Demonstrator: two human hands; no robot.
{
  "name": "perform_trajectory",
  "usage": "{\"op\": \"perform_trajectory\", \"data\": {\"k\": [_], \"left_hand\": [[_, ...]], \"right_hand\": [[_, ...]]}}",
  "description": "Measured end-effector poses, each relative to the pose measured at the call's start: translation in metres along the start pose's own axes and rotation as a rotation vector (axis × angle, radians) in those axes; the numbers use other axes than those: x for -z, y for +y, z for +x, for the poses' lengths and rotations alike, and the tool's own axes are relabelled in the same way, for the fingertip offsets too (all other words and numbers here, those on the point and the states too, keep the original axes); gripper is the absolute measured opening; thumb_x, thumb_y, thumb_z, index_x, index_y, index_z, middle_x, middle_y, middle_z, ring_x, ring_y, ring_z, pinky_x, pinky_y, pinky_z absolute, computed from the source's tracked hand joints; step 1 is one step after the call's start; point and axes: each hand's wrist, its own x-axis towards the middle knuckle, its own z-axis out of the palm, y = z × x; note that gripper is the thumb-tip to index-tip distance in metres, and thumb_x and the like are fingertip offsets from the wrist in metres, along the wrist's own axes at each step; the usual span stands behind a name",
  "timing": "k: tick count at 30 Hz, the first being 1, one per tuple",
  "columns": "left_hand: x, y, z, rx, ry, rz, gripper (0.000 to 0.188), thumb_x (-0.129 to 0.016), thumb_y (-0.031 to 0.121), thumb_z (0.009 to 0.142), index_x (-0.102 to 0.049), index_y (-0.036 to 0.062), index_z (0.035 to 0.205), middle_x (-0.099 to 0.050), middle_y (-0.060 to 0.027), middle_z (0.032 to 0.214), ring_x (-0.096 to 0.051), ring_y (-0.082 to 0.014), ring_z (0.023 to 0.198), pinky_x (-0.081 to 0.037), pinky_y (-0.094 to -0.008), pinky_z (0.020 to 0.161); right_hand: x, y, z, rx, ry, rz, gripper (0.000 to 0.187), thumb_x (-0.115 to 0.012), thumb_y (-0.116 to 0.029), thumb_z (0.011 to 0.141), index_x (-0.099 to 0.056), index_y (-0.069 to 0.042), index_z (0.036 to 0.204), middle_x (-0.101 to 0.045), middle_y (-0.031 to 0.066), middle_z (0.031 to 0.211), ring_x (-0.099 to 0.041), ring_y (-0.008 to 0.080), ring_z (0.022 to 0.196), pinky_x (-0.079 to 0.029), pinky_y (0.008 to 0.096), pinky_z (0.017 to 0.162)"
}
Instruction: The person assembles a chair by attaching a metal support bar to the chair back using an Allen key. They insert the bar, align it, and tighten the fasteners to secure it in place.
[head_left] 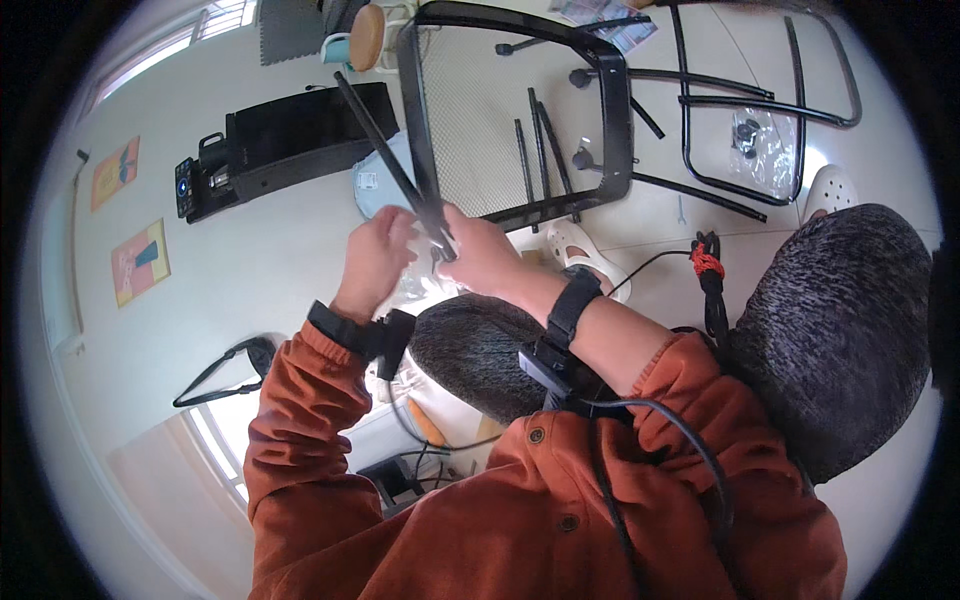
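My right hand (483, 252) is closed around the lower end of a black metal tube (376, 130), which slants up and to the left. Beside that end, my left hand (375, 258) has curled fingers, slightly blurred; what they hold, if anything, is hidden. Crumpled clear plastic (425, 287) shows just below both hands. Past the tube stands a black frame with a mesh panel (470, 110), its edge close behind the tube.
Several black rods (540, 150) and caster-tipped legs (690, 192) lie on the floor. At right are a bent tubular frame (690, 130) and a clear bag of small black parts (765, 150). A cable bundle with a red tie (708, 262) lies by my knee. A black cabinet (290, 150) stands left.
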Motion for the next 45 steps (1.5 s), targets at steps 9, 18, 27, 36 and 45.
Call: {"op": "perform_trajectory", "data": {"k": [9,18,27,36,45], "left_hand": [[0.003,-0.008,-0.010,-0.791,0.242,0.571,0.012,-0.064,0.009,0.075,-0.061,0.0048,0.086,-0.059,-0.0086,0.086,-0.060,-0.0271,0.075,-0.050,-0.0340,0.063],[-0.013,-0.033,0.011,-0.510,0.238,0.093,0.013,-0.065,0.014,0.079,-0.059,0.0033,0.082,-0.062,-0.0082,0.075,-0.062,-0.0227,0.062,-0.050,-0.0312,0.057],[-0.041,-0.042,-0.010,-0.220,0.043,-0.699,0.010,-0.049,0.008,0.091,-0.051,-0.0011,0.096,-0.058,-0.0034,0.075,-0.057,-0.0088,0.065,-0.048,-0.0219,0.058],[-0.024,-0.053,-0.027,-0.346,0.348,-0.446,0.016,-0.052,0.014,0.089,-0.058,0.0007,0.095,-0.060,-0.0099,0.072,-0.058,-0.0205,0.064,-0.046,-0.0312,0.060],[-0.018,-0.051,-0.022,-0.508,0.473,-0.139,0.013,-0.058,0.017,0.081,-0.064,0.0046,0.083,-0.062,-0.0118,0.079,-0.059,-0.0299,0.073,-0.046,-0.0379,0.064]], "right_hand": [[0.001,-0.001,0.000,0.036,0.012,-0.065,0.051,-0.068,-0.010,0.064,-0.043,0.005,0.107,-0.059,0.0215,0.083,-0.061,0.0344,0.079,-0.048,0.0384,0.069],[0.002,0.006,0.002,-0.008,-0.087,0.196,0.054,-0.070,-0.007,0.063,-0.043,0.000,0.109,-0.062,0.0164,0.086,-0.062,0.0283,0.079,-0.048,0.0354,0.071],[0.008,0.007,0.002,-0.093,-0.167,0.263,0.052,-0.061,0.005,0.072,-0.041,-0.001,0.120,-0.058,0.0093,0.106,-0.056,0.0150,0.097,-0.045,0.0273,0.081],[0.009,-0.020,-0.006,-0.181,-0.137,0.306,0.049,-0.060,0.001,0.077,-0.042,-0.004,0.123,-0.058,0.0049,0.110,-0.054,0.0115,0.098,-0.044,0.0251,0.080],[0.001,-0.025,-0.008,-0.193,0.015,0.265,0.023,-0.060,-0.024,0.087,-0.052,-0.005,0.097,-0.044,-0.0045,0.072,-0.038,0.0038,0.065,-0.034,0.0222,0.057]]}}
